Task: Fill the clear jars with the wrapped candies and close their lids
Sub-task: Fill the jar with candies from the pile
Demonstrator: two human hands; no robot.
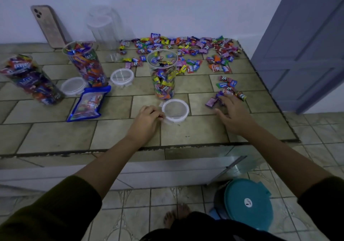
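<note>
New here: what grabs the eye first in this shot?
The bright spread of wrapped candies along the back right of the counter, then the part-filled open jar at centre. Nearer, the right hand reaches flat onto a small candy pile while the left hand pinches a loose lid.

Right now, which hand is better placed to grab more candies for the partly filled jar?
Right. The right hand touches the small candy cluster beside the partly filled jar; the left hand pinches the lid by its edge, away from loose candies.
</note>
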